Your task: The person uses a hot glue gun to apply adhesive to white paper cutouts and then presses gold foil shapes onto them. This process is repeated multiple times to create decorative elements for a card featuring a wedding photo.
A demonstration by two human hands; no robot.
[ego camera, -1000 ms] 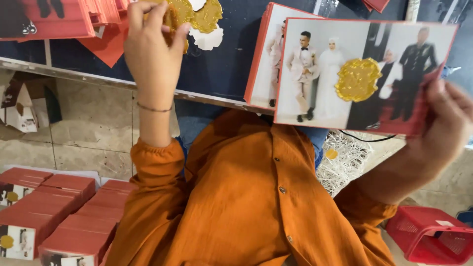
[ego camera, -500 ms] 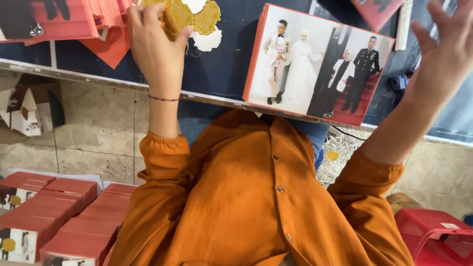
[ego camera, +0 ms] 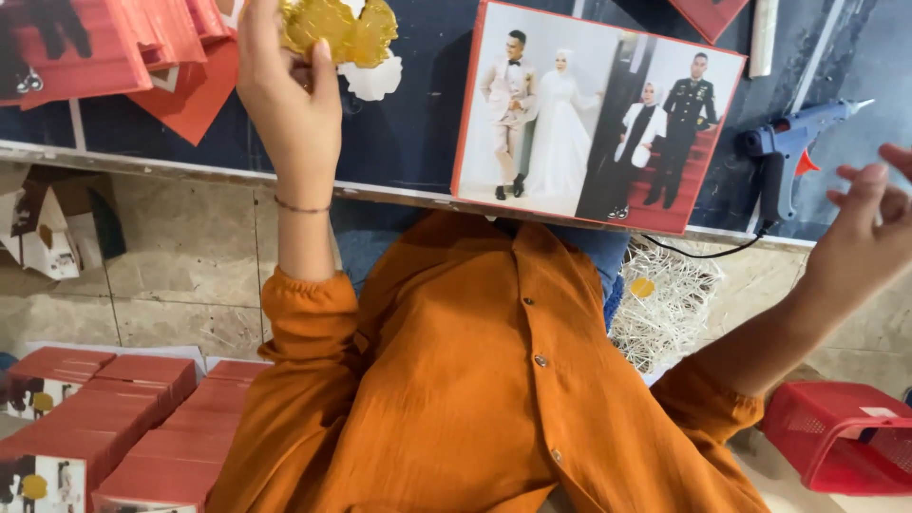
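my left hand pinched the gold cutouts ready for use, while my right hand hung open near the glue gun.

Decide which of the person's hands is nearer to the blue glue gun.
The right hand is nearer, open just right of the blue glue gun without touching it. The left hand is far off to its left, holding a gold ornament.

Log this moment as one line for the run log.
left hand: holds gold ornaments | right hand: open, near blue glue gun | photo box: on dark board
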